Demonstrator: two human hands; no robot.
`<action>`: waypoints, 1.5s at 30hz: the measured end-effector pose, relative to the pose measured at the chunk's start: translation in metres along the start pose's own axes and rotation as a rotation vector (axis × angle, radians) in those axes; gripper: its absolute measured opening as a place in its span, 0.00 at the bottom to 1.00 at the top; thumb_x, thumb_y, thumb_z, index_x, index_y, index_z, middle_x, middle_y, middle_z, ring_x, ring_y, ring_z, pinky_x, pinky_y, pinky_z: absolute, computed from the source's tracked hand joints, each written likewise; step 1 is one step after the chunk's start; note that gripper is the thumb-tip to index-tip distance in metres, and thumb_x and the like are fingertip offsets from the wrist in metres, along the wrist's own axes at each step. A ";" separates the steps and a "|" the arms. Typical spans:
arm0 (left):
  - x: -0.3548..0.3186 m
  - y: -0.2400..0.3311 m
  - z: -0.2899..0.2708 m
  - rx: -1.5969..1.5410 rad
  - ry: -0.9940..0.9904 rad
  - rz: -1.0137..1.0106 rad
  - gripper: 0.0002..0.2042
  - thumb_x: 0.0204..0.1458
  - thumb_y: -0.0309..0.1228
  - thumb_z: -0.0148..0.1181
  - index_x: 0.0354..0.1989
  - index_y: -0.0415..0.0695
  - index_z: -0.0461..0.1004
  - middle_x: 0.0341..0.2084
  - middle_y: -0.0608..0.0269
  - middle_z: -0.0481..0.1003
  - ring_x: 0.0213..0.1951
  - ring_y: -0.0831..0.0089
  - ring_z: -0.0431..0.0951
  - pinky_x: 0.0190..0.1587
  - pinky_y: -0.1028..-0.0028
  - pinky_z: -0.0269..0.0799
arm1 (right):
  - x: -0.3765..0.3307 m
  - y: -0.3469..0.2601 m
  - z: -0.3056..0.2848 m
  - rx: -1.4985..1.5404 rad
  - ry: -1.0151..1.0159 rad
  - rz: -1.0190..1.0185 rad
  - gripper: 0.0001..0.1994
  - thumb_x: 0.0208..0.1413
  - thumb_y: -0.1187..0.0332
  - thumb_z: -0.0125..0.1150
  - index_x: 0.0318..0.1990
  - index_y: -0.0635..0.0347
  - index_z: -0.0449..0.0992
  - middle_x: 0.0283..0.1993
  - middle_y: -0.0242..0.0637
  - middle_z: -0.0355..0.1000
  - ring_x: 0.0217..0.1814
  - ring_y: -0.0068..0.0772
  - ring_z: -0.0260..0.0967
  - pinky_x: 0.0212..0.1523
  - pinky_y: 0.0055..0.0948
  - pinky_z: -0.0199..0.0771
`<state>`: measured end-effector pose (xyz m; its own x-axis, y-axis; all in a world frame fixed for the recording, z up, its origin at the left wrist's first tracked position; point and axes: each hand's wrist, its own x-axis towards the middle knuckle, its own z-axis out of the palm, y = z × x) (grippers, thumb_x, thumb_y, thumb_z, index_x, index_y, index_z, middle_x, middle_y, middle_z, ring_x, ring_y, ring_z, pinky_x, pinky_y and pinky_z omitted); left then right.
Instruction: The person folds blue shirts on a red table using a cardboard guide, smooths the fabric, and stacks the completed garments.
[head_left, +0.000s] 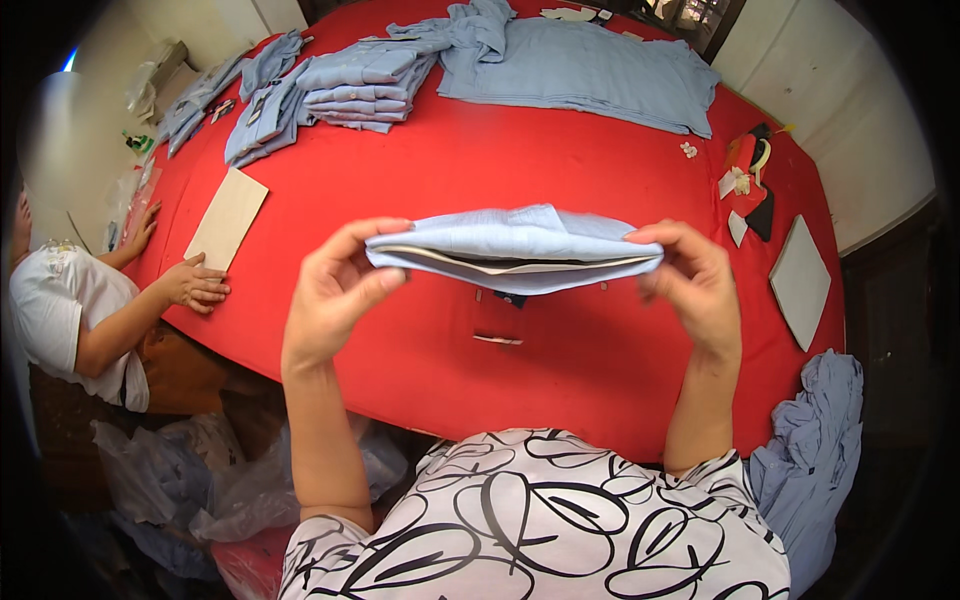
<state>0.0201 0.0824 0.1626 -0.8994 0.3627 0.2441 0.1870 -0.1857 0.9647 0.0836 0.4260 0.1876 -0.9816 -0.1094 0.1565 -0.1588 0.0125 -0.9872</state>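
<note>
A folded light blue shirt (530,238) is held up level above the red table, one end in each hand. My left hand (338,285) pinches its left end, thumb below and fingers on top. At the right end my right hand (695,280) grips it the same way, a little blurred. Along the edge facing me the folds part slightly, and a pale strip and a dark gap show inside. A small dark tag (511,299) shows just under the shirt. Below it a thin pale piece (497,339) lies on the cloth.
Folded blue shirts (360,85) are stacked at the far left of the red table (480,160); spread blue garments (580,75) lie behind. A co-worker's hand (195,284) rests by a beige board (228,220). Tape and scissors-like items (752,185), a white board (800,283) and hanging blue cloth (815,460) are right.
</note>
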 end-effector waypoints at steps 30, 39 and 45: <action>0.114 -0.179 -0.043 0.296 0.117 -0.465 0.11 0.58 0.28 0.60 0.46 0.36 0.79 0.34 0.64 0.80 0.35 0.80 0.77 0.41 0.78 0.72 | 0.161 0.189 0.101 -0.990 -0.099 0.011 0.12 0.58 0.63 0.60 0.46 0.57 0.81 0.49 0.37 0.73 0.56 0.41 0.64 0.58 0.44 0.58; 0.120 -0.172 -0.019 0.758 0.181 -0.431 0.10 0.58 0.31 0.60 0.41 0.38 0.81 0.33 0.55 0.81 0.37 0.65 0.80 0.43 0.68 0.74 | 0.158 0.201 0.075 -0.795 0.044 -0.142 0.13 0.60 0.65 0.58 0.50 0.56 0.80 0.51 0.38 0.73 0.59 0.43 0.64 0.61 0.45 0.60; 0.110 -0.169 0.003 1.161 0.126 0.098 0.10 0.54 0.31 0.61 0.41 0.40 0.81 0.43 0.53 0.78 0.49 0.55 0.73 0.54 0.61 0.70 | 0.133 0.161 -0.007 -0.851 0.254 0.173 0.14 0.62 0.69 0.54 0.52 0.59 0.79 0.52 0.42 0.74 0.55 0.43 0.70 0.57 0.38 0.70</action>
<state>-0.1092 0.1562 0.0265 -0.8816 0.2882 0.3737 0.4478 0.7608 0.4698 -0.0729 0.4206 0.0500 -0.9768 0.1841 0.1096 0.0677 0.7504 -0.6575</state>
